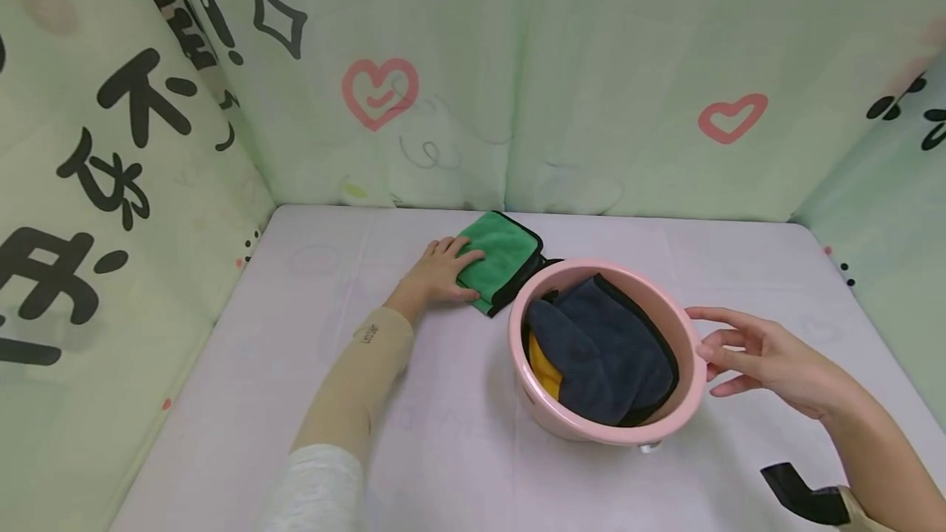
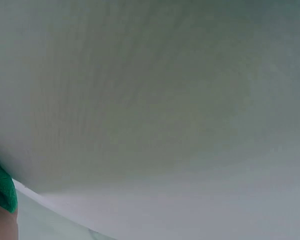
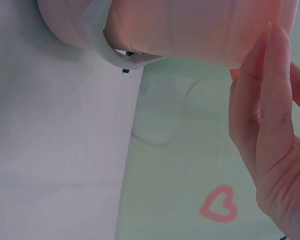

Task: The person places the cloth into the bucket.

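Note:
A green cloth (image 1: 497,257) with black edging lies folded toward the back of the table. My left hand (image 1: 442,271) rests at its left side, fingers spread over the cloth's edge. In the left wrist view only a corner of the green cloth (image 2: 2,187) and a bit of finger show. Right of it stands a pink bucket (image 1: 535,396) holding a dark blue cloth (image 1: 602,351) and a yellow cloth (image 1: 544,368). With loosely bent fingers, my right hand (image 1: 769,360) touches the bucket's right outer side near the rim; the right wrist view shows fingertips (image 3: 277,37) against its wall.
A pale cover lies over the table (image 1: 443,450). Printed green curtains (image 1: 613,64) enclose the back and sides. Black edging (image 1: 550,261) shows between the green cloth and the bucket. A pale curved handle (image 3: 115,59) hangs by the bucket in the right wrist view.

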Motion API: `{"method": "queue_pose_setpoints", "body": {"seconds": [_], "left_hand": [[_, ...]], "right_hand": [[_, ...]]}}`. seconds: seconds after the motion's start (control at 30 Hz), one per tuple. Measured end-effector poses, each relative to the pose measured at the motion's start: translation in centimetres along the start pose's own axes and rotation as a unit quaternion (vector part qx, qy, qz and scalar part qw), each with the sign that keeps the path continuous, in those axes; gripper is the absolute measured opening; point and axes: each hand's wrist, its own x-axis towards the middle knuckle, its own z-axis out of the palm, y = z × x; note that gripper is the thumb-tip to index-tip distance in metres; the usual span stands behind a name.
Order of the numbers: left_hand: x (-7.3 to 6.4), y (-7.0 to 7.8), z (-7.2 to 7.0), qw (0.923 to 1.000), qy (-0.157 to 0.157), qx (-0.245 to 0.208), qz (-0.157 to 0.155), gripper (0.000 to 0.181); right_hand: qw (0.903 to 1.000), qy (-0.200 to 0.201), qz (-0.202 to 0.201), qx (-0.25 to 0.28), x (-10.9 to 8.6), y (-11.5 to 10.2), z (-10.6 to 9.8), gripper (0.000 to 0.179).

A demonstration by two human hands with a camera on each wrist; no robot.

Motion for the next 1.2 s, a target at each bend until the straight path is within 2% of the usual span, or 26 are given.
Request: {"method": "queue_pose_setpoints", "body": {"seconds": [0.43,0.73,0.87,1.03,1.2], "left_hand": [[0.8,1.4,-0.6,0.9999,0.005,0.013,-0.002,0.073],[1.2,1.6,-0.6,0.9992,0.008,0.034,0.019,0.066],[1.3,1.7,-0.6,0.9980,0.007,0.055,0.032,0.062],[1.4,1.7,-0.6,0.9938,0.025,0.093,0.055,0.059],[1.3,1.7,-0.5,0.9896,0.043,0.123,0.060,0.053]], "right_hand": [[1.0000,0.000,0.001,-0.002,-0.2,0.2,-0.1,0.049],[1.0000,-0.005,-0.003,0.001,-0.2,0.2,-0.1,0.049],[0.9999,-0.006,-0.009,0.001,-0.1,0.3,-0.2,0.050],[1.0000,0.003,0.000,-0.009,-0.1,0.2,0.0,0.049],[0.9999,-0.006,-0.010,-0.007,0.0,0.2,0.2,0.049]]}}
